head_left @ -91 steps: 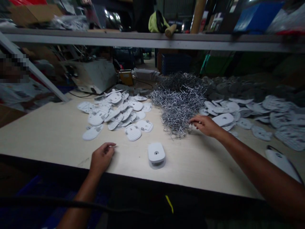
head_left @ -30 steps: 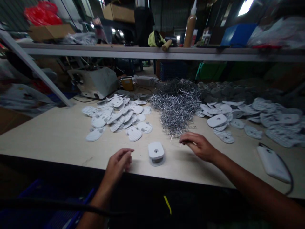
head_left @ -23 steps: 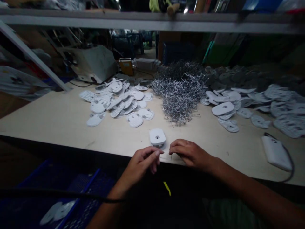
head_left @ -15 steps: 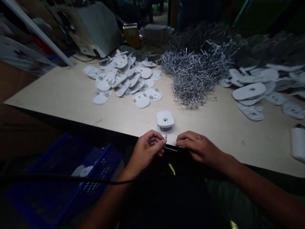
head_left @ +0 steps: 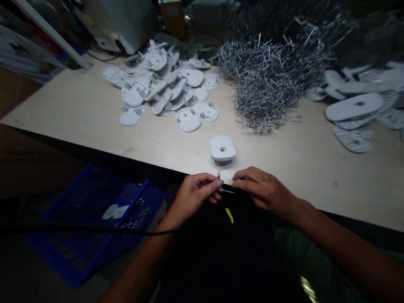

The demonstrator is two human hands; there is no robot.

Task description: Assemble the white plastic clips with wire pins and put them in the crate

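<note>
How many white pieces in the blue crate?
2: a white piece and a second one, side by side in the blue crate. More may be hidden in the dark parts of the crate.

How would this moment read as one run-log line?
left hand: holds bent wire pin | right hand: beside pin | nearby: white plastic part, heap of wire pins

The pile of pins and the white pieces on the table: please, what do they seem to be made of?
The pile of pins looks like bare metal wire, probably steel, because the thin bent strands glint with a grey shine. The white pieces look like moulded plastic with a matte finish, judging by their smooth curved shapes and formed holes, though the look cannot fully confirm this.
</note>
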